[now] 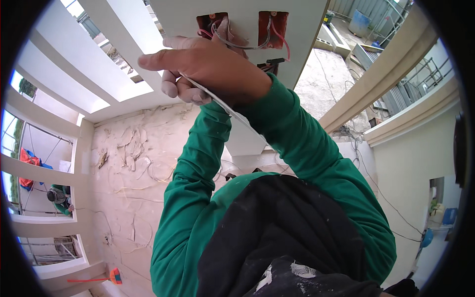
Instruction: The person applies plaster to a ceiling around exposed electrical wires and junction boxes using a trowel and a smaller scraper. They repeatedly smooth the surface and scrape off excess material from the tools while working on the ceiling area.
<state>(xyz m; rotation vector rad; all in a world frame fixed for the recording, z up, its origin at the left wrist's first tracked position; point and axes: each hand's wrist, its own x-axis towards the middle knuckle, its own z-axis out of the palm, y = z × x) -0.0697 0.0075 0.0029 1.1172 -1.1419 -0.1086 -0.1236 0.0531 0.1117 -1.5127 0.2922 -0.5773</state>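
Observation:
My right hand (208, 64) is in front at upper centre, forefinger stretched leftward and lower fingers curled by a thin white flat strip (230, 111), apparently gripping it. The strip slants down behind my right sleeve. My left hand (225, 32) is mostly hidden behind it, with dusty fingers at the left red electrical box (204, 22) among loose wires; whether they grip anything is unclear. A second red box (272, 34) with pink and grey wires is to the right on the pale panel (302, 20). A dark connector (274, 61) hangs below it.
White beams (54, 69) line the left, where another person (59, 198) crouches beyond an opening beside red and blue cloth (28, 163). An orange broom (115, 275) lies lower left. Cables trail over the dusty floor (123, 188). Scaffolding, a blue barrel (358, 22) and beige frames (381, 74) are at right.

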